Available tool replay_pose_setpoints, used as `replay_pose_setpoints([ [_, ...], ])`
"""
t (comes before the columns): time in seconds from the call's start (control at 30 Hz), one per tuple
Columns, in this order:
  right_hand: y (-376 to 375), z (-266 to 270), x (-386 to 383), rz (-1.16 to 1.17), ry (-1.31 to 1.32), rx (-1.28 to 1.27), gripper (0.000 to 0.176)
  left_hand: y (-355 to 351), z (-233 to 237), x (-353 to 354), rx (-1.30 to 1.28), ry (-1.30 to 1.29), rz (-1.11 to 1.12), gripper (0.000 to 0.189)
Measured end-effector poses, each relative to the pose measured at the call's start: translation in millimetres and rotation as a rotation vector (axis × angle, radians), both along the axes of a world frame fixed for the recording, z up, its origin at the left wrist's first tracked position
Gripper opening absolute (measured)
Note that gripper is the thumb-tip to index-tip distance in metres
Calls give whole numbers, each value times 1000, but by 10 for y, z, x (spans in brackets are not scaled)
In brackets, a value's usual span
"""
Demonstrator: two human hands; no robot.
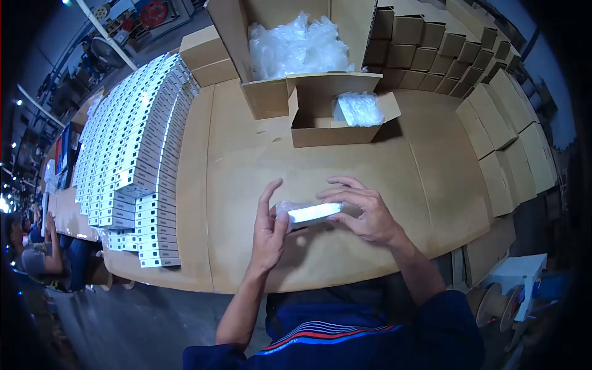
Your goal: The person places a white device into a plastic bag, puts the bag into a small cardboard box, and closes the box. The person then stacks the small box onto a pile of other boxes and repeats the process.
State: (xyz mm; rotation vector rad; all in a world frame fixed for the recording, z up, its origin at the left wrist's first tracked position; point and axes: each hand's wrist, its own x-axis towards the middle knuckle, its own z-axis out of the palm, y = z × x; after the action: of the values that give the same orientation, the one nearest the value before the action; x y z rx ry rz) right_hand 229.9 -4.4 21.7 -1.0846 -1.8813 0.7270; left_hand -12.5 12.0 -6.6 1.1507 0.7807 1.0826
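Note:
Between my hands, above the cardboard-covered table (246, 179), is a small white box (314, 213) with clear plastic wrap at its left end. My left hand (269, 237) grips the wrapped left end, its index finger raised. The fingers and thumb of my right hand (367, 213) close on the right end. Beyond them stands an open cardboard carton (336, 137) holding a bubble-wrapped item (359, 110) on its right side. Behind that, a larger open carton (265, 110) contains a heap of clear plastic wrap (299, 48).
Stacked small white boxes (123, 135) cover the table's left side. Brown cartons (425, 49) are piled at the back right, with more cartons (499, 123) along the right edge. Another person (52, 253) sits at the far left. A spool (493, 305) stands at lower right.

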Motion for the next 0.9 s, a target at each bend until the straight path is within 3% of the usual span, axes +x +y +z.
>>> replay_pose_setpoints([
  [0.1, -26, 136, 1, -43, -95, 117, 38, 45, 138, -42, 483, 311, -77, 41],
  [0.27, -43, 161, 12, 10, -199, 251, 34, 152, 177, -104, 223, 319, -128, 26],
  [0.37, -13, 246, 58, 48, -266, 295, 26, 276, 137, -69, 391, 309, -179, 24],
  [0.47, 8, 370, 146, 70, -273, 198, 20, 359, 218, 18, 243, 330, -266, 26],
  [0.5, 43, 364, 183, 36, -257, 200, 20, 421, 235, 61, 195, 336, -293, 26],
  [0.53, 79, 342, 229, 1, -240, 202, 21, 534, 262, 109, 333, 415, -307, 36],
  [0.63, 218, 404, 345, -203, -201, 268, 22, 769, 283, 366, 752, 648, -21, 49],
  [0.67, 277, 416, 377, -290, -183, 305, 22, 854, 303, 409, 847, 712, -37, 61],
  [0.77, 554, 382, 452, -499, -169, 499, 22, 1099, 204, 643, 1020, 811, -6, 63],
  [0.8, 659, 352, 486, -541, -208, 539, 22, 1160, 165, 721, 955, 834, -20, 64],
  [0.9, 912, 278, 510, -602, -253, 596, 21, 1398, -18, 917, 1073, 922, 8, 64],
])
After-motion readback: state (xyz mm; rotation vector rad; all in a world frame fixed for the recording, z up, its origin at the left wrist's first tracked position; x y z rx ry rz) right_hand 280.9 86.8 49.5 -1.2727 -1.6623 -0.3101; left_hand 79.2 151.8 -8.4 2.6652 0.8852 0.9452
